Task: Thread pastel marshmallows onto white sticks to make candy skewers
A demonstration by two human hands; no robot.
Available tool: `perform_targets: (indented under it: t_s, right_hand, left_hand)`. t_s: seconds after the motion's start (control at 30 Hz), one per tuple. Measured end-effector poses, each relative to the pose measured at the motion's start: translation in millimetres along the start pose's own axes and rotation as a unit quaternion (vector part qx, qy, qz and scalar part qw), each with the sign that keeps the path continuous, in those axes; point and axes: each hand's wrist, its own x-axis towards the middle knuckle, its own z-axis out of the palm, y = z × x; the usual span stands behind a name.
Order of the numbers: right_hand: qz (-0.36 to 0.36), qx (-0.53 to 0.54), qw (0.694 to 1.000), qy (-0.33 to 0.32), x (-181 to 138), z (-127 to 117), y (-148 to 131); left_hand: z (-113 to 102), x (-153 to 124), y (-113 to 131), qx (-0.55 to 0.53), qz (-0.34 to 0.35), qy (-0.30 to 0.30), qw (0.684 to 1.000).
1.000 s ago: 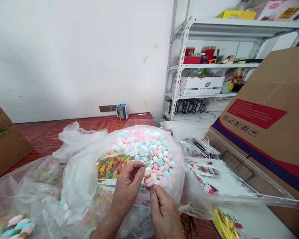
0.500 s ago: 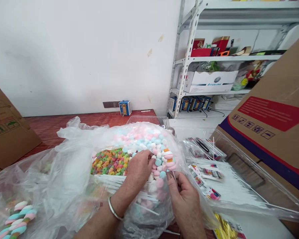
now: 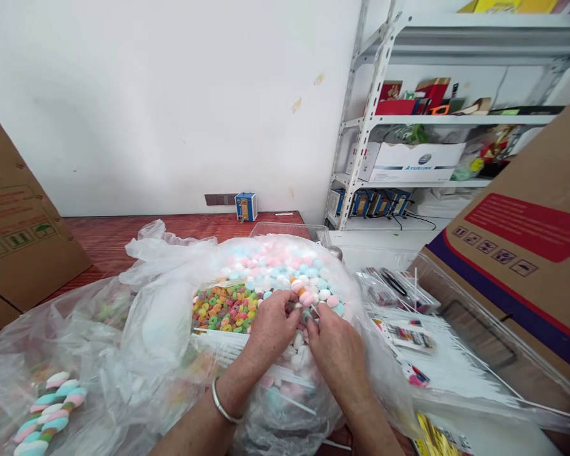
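Marshmallow skewer (image 3: 306, 298), pink pieces with orange gummy rings (image 3: 293, 280), tilts over loose marshmallows (image 3: 285, 256) in a translucent plastic bag (image 3: 164, 323). Your right hand (image 3: 338, 345) pinches its white stick (image 3: 315, 310). Your left hand (image 3: 273, 323) curls its fingers narrowly beside a pale-blue marshmallow (image 3: 306, 314); whether they grip it cannot be told.

Over a clear plastic bag (image 3: 351, 364) of pastel marshmallows (image 3: 292, 252), the left hand (image 3: 276, 321) pinches a pale blue marshmallow (image 3: 306, 313), close against the right hand (image 3: 336, 347), which holds a skewer of pink and orange candies (image 3: 305, 294). Sugared rings (image 3: 224, 308) lie just left. A twisted marshmallow rope (image 3: 52, 411) rests far left; white sticks (image 3: 460, 361) fill a clear tray (image 3: 546, 375) at right.
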Motion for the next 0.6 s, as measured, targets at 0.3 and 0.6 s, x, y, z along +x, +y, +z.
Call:
perform_targets:
  t_s: [0.3,0.6]
  right_hand:
    - [0.017,0.2,0.979,0.041,-14.8,7.9,3.2]
    - [-0.07,0.375,0.924,-0.005,-21.1,11.5,-1.2]
  left_hand:
    - [-14.0,-29.6,14.5,-0.239,-0.011,0.002,0.971]
    - [-28.7,-37.1,11.1,-0.432,-0.132,-0.066,0.89]
